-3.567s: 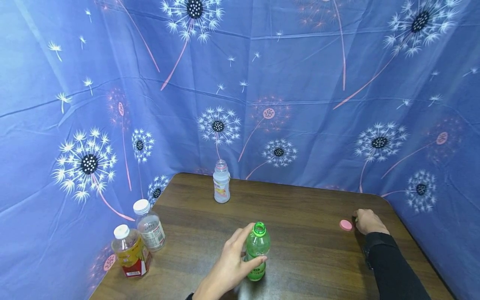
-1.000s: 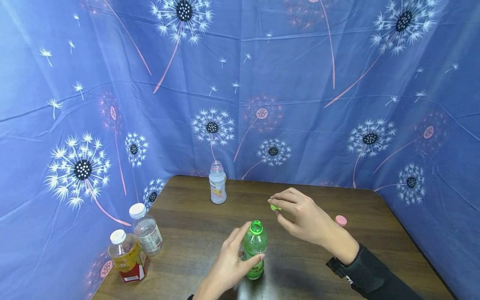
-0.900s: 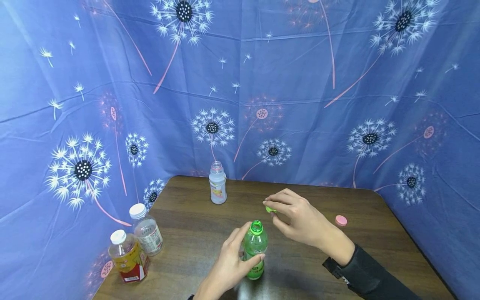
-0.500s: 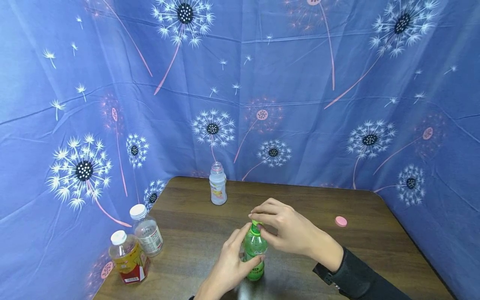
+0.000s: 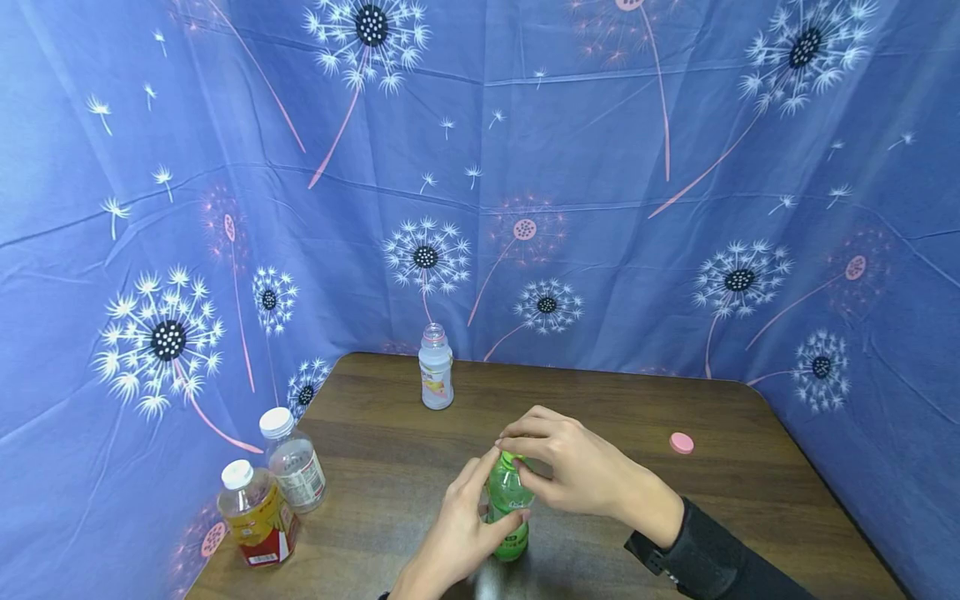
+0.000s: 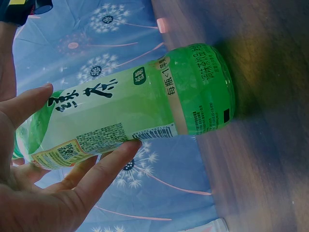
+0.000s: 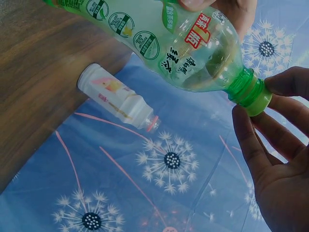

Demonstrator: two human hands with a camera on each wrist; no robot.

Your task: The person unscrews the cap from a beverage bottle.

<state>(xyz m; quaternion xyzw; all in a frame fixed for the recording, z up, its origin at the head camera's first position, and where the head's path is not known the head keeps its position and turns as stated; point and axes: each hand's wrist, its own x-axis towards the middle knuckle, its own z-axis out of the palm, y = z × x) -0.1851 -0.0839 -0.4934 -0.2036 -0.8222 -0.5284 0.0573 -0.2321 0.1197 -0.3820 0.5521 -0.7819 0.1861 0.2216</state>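
Note:
A green tea bottle (image 5: 509, 492) stands upright on the wooden table in the head view. My left hand (image 5: 468, 521) holds it round the middle, thumb on one side and fingers on the other; the left wrist view shows its label (image 6: 106, 106) between them. My right hand (image 5: 573, 462) pinches the light green cap (image 7: 260, 104) at the bottle's mouth. In the right wrist view the cap sits on the neck, its side held by thumb and fingertips. How tightly it is threaded I cannot tell.
A pink cap (image 5: 681, 442) lies on the right of the table (image 5: 600, 550). An uncapped bottle (image 5: 436, 371) stands at the back. At the left are two white-capped bottles, a clear one (image 5: 296, 462) and one with a yellow and red label (image 5: 258, 517). Blue patterned cloth (image 5: 630, 208) hangs behind.
The right hand has come from the right side of the table with the green cap and brought it onto the bottle's mouth. The left hand has kept its hold on the bottle.

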